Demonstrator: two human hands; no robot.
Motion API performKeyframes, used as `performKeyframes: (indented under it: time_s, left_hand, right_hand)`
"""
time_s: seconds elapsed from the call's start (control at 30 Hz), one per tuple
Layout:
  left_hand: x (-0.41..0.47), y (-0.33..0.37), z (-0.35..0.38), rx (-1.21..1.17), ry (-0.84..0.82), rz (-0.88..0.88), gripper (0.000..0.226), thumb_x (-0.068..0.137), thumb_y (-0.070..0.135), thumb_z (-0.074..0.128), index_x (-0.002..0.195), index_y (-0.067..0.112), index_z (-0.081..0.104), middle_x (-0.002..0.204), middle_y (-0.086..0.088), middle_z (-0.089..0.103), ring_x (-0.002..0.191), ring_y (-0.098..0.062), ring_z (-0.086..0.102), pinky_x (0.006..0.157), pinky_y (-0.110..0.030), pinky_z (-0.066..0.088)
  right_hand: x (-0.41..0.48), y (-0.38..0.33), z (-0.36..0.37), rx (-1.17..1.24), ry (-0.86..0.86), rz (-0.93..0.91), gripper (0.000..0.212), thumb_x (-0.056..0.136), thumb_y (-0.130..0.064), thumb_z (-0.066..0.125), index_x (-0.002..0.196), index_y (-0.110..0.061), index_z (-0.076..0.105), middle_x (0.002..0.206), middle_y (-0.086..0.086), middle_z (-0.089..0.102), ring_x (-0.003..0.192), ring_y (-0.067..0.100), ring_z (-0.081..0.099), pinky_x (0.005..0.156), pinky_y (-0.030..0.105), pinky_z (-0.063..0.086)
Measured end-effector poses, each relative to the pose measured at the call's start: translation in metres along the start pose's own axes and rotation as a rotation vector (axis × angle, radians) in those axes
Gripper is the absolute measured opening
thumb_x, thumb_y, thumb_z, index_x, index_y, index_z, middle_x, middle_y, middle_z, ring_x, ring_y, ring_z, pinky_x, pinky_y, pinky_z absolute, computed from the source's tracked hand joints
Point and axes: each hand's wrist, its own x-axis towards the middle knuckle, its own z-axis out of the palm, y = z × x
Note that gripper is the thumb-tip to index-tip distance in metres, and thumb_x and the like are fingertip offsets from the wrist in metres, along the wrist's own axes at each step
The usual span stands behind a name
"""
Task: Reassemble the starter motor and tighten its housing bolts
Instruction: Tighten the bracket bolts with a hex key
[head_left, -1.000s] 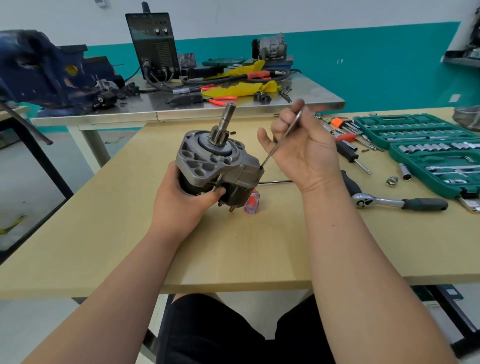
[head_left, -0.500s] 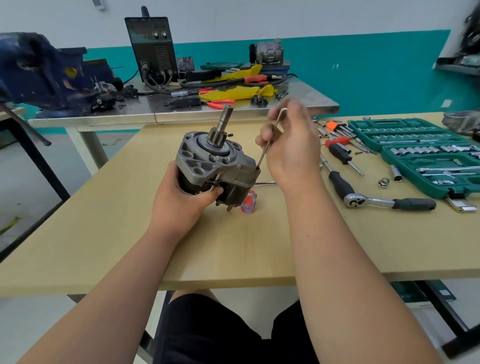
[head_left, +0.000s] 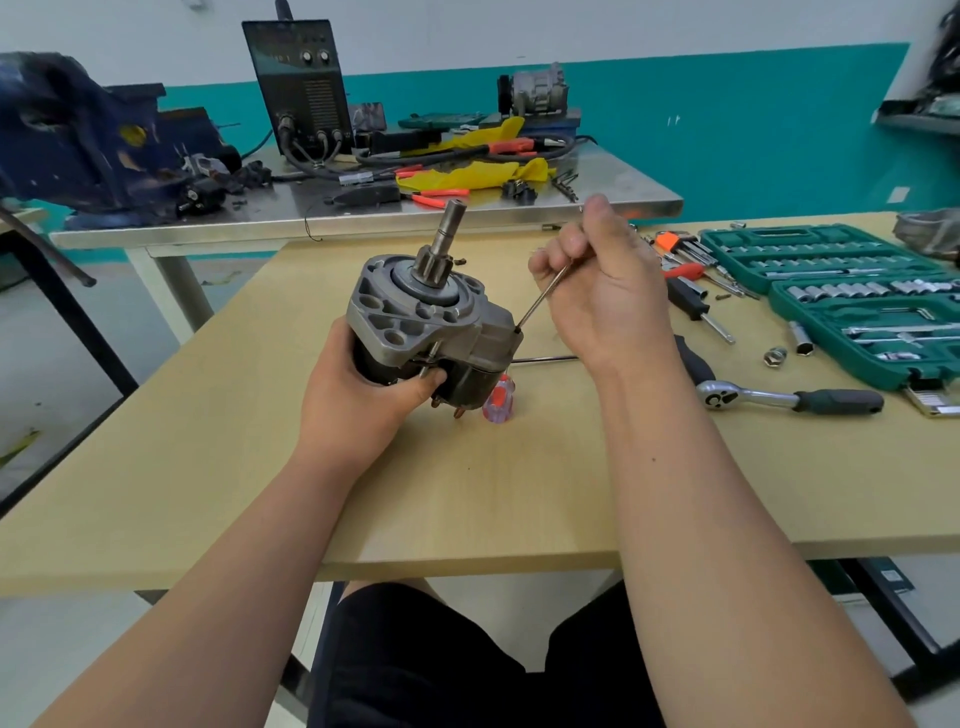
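Head view, motor: You held the starter motor (head_left: 426, 317) over the tabletop (head_left: 519, 493), its pinion shaft pointing up and away from you; whether its lower end touched the wood could not be told.
Head view, left hand: Your left hand (head_left: 358, 400) gripped the dark body from below, with the thumb curled against the near side.
Head view, right hand: Your right hand (head_left: 608, 291) pinched a thin steel tool (head_left: 543, 296) in curled fingers, and its tip met the housing's right edge.
Head view, nearby: A screwdriver (head_left: 498, 400) lay just behind the motor. A ratchet (head_left: 779, 400) and a green socket case (head_left: 857, 312) sat to your right.
Risk, slip: The tool stood tilted. If it was not seated square, torque could push it out and round the bolt head.
Risk, hold: Only 1 hand steadied the motor, so a hard twist could turn it in your grip or drop it.
Hidden: The tool's tip and the bolt were too small to make out. Your right hand covered the tool's upper end. The motor's underside and the other bolts were out of sight.
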Motion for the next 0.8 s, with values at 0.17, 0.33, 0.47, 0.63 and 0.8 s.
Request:
performKeyframes:
  time_s: [0.17, 0.33, 0.47, 0.63, 0.8]
  left_hand:
    - [-0.001, 0.002, 0.001, 0.006, 0.004, -0.003, 0.058, 0.065, 0.026, 0.086, 0.113, 0.029, 0.054, 0.094, 0.040, 0.060, 0.090, 0.021, 0.054, 0.066, 0.005, 0.036]
    - [-0.004, 0.004, 0.000, 0.004, -0.009, -0.011, 0.059, 0.065, 0.028, 0.086, 0.114, 0.032, 0.053, 0.097, 0.035, 0.061, 0.092, 0.020, 0.054, 0.066, 0.005, 0.036]
    - [-0.003, 0.003, -0.001, 0.014, -0.002, -0.015, 0.059, 0.063, 0.032, 0.085, 0.114, 0.033, 0.053, 0.099, 0.032, 0.062, 0.092, 0.019, 0.055, 0.066, 0.004, 0.036]
    - [-0.001, 0.001, 0.000, 0.017, 0.010, -0.002, 0.060, 0.064, 0.030, 0.086, 0.114, 0.033, 0.054, 0.101, 0.035, 0.061, 0.095, 0.017, 0.055, 0.067, 0.004, 0.037]
    - [-0.001, 0.000, 0.000, 0.010, 0.000, 0.011, 0.061, 0.065, 0.028, 0.085, 0.118, 0.025, 0.056, 0.103, 0.029, 0.062, 0.096, 0.018, 0.054, 0.069, 0.004, 0.037]
  right_hand:
    - [-0.014, 0.020, 0.031, -0.878, 0.459, -0.645, 0.027, 0.087, -0.026, 0.066, 0.064, -0.024, 0.051, 0.055, -0.010, 0.056, 0.053, 0.002, 0.055, 0.053, 0.012, 0.045]
    - [-0.008, 0.006, 0.026, -0.271, 0.149, -0.076, 0.025, 0.101, -0.029, 0.043, 0.089, -0.013, 0.058, 0.050, -0.004, 0.048, 0.045, 0.014, 0.046, 0.054, 0.034, 0.050]
    - [0.001, -0.006, 0.003, 0.165, -0.197, 0.215, 0.028, 0.094, -0.032, 0.043, 0.085, -0.015, 0.064, 0.049, -0.006, 0.040, 0.046, 0.011, 0.037, 0.064, 0.031, 0.041]
    - [0.002, -0.002, -0.007, 0.305, -0.310, 0.243, 0.016, 0.083, -0.022, 0.052, 0.088, -0.014, 0.065, 0.061, -0.002, 0.048, 0.056, 0.015, 0.044, 0.080, 0.037, 0.038]
    - [0.002, 0.001, -0.001, 0.215, -0.226, 0.175, 0.015, 0.087, -0.017, 0.051, 0.082, -0.019, 0.065, 0.077, -0.002, 0.063, 0.060, 0.012, 0.054, 0.076, 0.038, 0.052]
